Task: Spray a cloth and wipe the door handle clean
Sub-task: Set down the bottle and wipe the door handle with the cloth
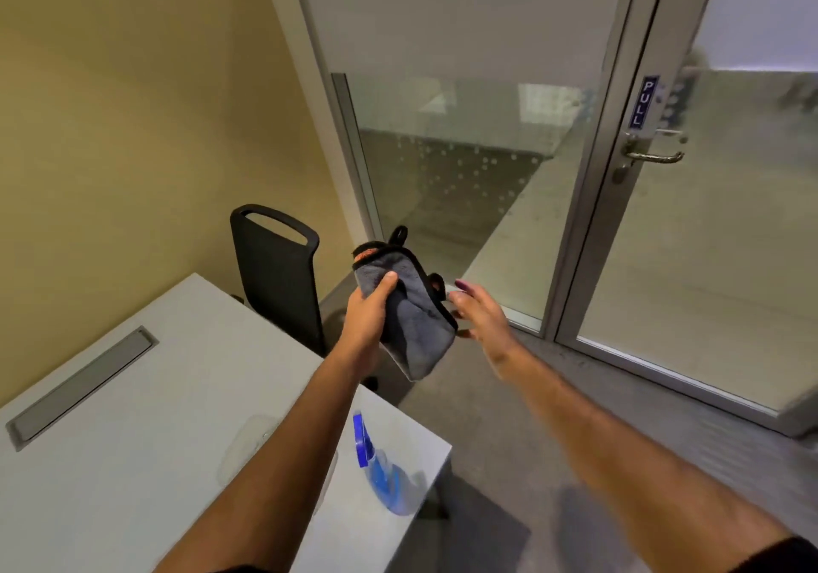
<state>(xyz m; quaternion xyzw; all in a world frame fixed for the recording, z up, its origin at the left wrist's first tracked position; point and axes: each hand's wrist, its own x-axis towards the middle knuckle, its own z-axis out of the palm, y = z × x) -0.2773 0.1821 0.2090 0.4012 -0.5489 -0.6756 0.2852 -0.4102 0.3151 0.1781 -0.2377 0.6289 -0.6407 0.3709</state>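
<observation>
Yellow wall (133, 107), grey floor (509, 417), white desk (133, 462), black chair (276, 280), seemingly frosted glass partition (464, 152).

One sign can be read — a small blue plate (643, 102) with white capital letters set one beneath another, spelling "PULL". It stands upright on the grey metal frame of the glass door (619, 200), just above the door handle (654, 157). Nothing else in view carries legible text — the spray bottle (384, 473) shows no readable label.
</observation>
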